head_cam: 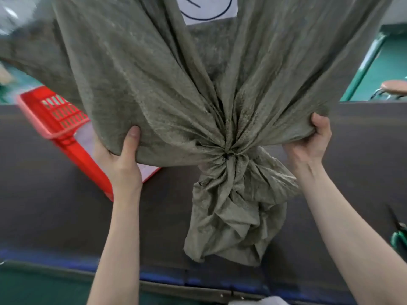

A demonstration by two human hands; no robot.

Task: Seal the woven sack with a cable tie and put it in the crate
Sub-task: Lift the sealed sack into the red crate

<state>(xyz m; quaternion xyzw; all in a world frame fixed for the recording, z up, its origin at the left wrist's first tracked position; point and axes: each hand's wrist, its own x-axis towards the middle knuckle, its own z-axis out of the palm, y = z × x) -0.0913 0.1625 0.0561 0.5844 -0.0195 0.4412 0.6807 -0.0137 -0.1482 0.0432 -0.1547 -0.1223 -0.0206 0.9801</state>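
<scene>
Grey-green woven sack [154, 73] hangs between raised hands: left hand [123, 157] grips at 9 o'clock, right hand [310, 142] at 3 o'clock of its tied neck.

Even, soft indoor light, fairly bright, with no hard shadows or glare. Motion blur smears the red crate [57, 116] and the upper left corner. The woven sack [154, 73] looks slightly soft. Wide-angle distortion bends the counter [44, 216] edge.
</scene>
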